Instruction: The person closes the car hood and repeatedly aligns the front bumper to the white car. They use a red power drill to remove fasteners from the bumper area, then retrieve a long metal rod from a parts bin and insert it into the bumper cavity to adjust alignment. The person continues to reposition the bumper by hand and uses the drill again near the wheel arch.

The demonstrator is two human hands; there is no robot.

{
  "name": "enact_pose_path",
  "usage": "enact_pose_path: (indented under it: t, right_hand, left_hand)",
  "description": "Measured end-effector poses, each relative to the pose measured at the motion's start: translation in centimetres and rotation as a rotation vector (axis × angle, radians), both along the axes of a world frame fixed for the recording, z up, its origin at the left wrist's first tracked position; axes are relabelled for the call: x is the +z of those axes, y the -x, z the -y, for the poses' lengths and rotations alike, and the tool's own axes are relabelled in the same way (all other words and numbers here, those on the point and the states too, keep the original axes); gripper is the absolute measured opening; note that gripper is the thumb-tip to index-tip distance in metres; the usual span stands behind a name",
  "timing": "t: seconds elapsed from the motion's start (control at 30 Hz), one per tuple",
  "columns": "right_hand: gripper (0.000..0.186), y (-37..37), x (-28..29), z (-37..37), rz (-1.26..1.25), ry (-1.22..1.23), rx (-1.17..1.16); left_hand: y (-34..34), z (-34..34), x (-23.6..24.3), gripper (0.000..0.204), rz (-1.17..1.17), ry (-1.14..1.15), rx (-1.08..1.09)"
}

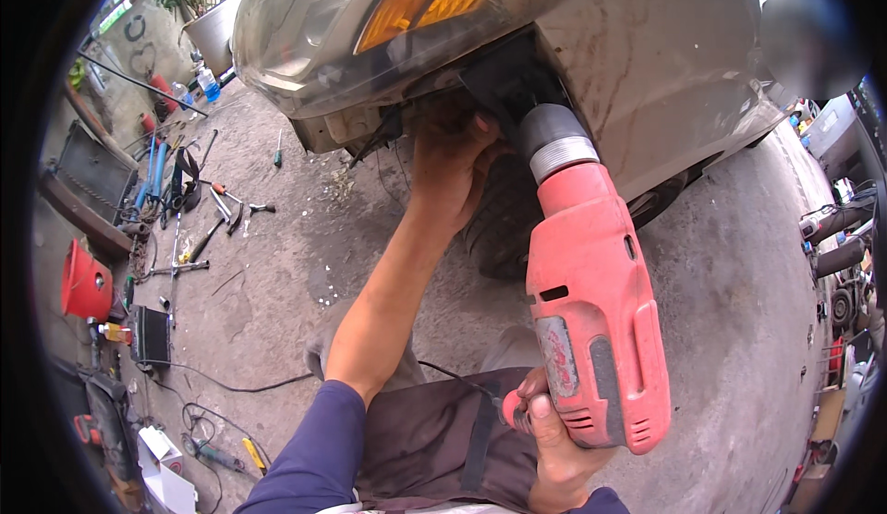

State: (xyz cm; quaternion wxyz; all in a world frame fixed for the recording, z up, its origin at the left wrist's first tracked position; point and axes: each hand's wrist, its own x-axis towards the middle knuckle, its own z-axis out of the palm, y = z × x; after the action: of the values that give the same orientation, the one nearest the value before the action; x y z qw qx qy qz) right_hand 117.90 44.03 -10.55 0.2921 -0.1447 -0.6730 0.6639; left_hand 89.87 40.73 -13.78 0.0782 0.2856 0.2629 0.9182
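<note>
My tightly curled right hand [559, 458] is gripping a scuffed red drill [591, 255], a worn grey label [557, 357] showing illegible reddish marks, the chuck [552, 140] pointing below the headlight [425, 6], my left hand [453, 158] sitting alongside, hold hidden.

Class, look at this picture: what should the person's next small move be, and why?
Probably a slight shift of the left hand away from the grey chuck of the red drill. Its fingers sit close beside that chuck, which points at the dark part, while the right hand grips the handle.
</note>
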Motion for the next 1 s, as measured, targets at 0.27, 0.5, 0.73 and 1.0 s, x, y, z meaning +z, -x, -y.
enact_pose_path:
  t: [0.27,0.5,0.73,1.0]
  right_hand:
    - [0.028,0.8,0.2,0.5,-0.024,0.088,0.021]
    - [0.03,0.9,0.3,0.9,-0.034,0.112,-0.007]
    - [0.03,1.2,-0.5,0.5,-0.043,0.114,0.031]
    - [0.027,1.3,0.1,1.0,-0.029,0.112,0.011]
  left_hand:
    - [-0.3,-0.2,0.5,0.021,0.001,-0.037,-0.019]
    - [-0.1,-0.3,0.2,0.023,0.017,-0.03,-0.005]
    - [-0.3,-0.1,0.4,0.026,0.019,-0.02,0.015]
    - [0.2,-0.1,0.0,0.029,-0.008,-0.02,-0.028]
